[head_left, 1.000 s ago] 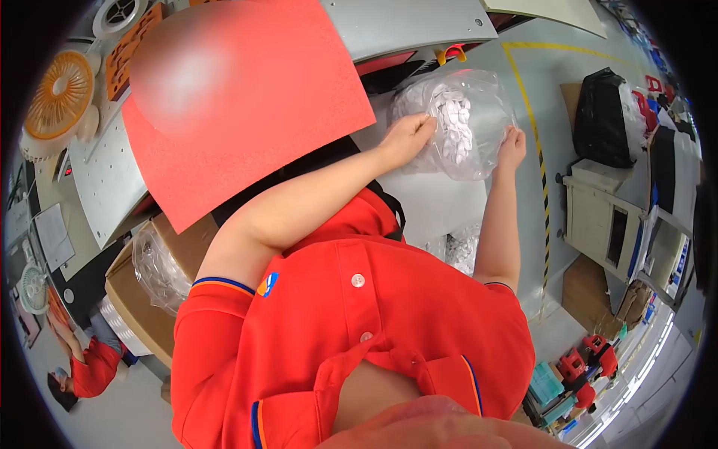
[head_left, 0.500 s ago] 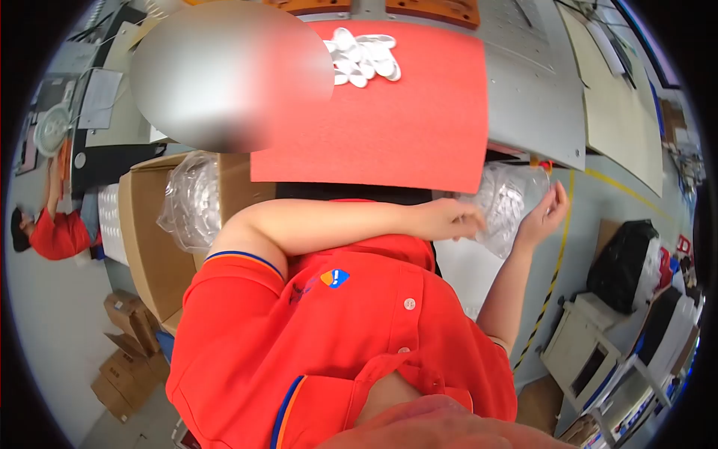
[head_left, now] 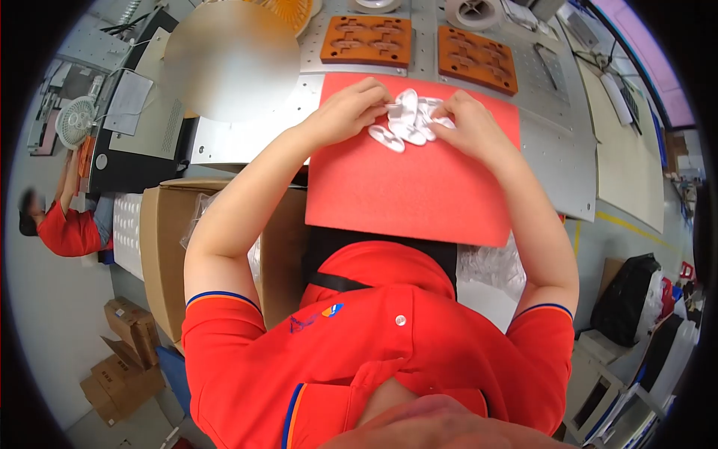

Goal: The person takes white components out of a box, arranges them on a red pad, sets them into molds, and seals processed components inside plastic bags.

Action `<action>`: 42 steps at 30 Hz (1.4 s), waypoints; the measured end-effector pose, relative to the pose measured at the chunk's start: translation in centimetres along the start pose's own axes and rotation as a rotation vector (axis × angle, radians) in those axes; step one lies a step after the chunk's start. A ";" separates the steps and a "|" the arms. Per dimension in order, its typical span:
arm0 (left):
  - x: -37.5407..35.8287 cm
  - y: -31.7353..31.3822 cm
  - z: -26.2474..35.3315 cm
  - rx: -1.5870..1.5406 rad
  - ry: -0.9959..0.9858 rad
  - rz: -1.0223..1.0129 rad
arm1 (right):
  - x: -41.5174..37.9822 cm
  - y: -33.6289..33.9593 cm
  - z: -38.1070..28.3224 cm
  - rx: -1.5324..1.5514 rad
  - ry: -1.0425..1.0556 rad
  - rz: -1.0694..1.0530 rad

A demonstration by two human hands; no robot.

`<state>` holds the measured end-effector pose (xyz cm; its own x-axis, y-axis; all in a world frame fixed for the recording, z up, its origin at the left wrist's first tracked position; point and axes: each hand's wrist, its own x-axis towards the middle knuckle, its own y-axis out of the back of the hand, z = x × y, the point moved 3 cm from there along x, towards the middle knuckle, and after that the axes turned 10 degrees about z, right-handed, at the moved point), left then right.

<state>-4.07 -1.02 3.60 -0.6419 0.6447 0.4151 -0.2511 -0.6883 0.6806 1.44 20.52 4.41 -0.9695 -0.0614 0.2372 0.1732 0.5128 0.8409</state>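
A small pile of white oval plastic pieces (head_left: 404, 112) lies on the red mat (head_left: 407, 187). At the pile's left side is my left hand (head_left: 350, 111), fingers pinched together at the edge of a white piece. My right hand (head_left: 471, 127) bends over the right side, with thumb and fingers closed around another white oval piece (head_left: 444, 121). Its fingertips partly cover that piece. One loose oval piece (head_left: 386, 138) lies at the near left of the pile.
Two orange-brown fixture blocks (head_left: 366, 42) with shaped recesses stand behind the mat on the metal table (head_left: 557, 161). A cardboard box (head_left: 161, 254) is at my left, a clear plastic bag (head_left: 490, 266) below the mat's right edge. A co-worker (head_left: 71, 228) works far left.
Both hands have moved from the plastic bag at the right up to the white pieces on the mat. The view has shifted, showing more of the fixture blocks.
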 end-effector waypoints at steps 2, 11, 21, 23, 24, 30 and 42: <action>0.4 0.4 -0.5 -0.114 0.143 -0.079 | 0.6 0.8 0.6 0.040 0.018 -0.149; 5.2 3.3 -8.7 -0.160 0.308 0.290 | 9.1 -0.4 -0.8 0.308 0.133 0.103; 7.9 2.2 -10.8 0.816 -0.124 0.261 | 14.4 -7.1 -0.3 -0.247 0.511 0.455; 7.4 2.3 -10.7 0.788 -0.140 0.247 | 13.6 -6.0 -0.5 -0.180 0.551 0.518; 7.0 2.6 -10.0 0.651 -0.188 0.352 | 13.0 -4.8 -0.9 -0.118 0.595 0.592; 0.5 2.4 -0.2 0.071 0.068 -0.021 | 4.3 -0.6 -4.0 -0.083 0.271 0.064; 11.1 -3.6 -1.4 0.081 0.129 0.203 | 6.8 3.3 6.1 0.489 -0.195 0.219</action>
<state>-11.31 8.14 4.92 -0.7620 0.4448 0.4707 -0.0523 -0.7668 0.6398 -5.63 27.05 5.81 -0.9421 0.2261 0.2477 0.3183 0.8354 0.4481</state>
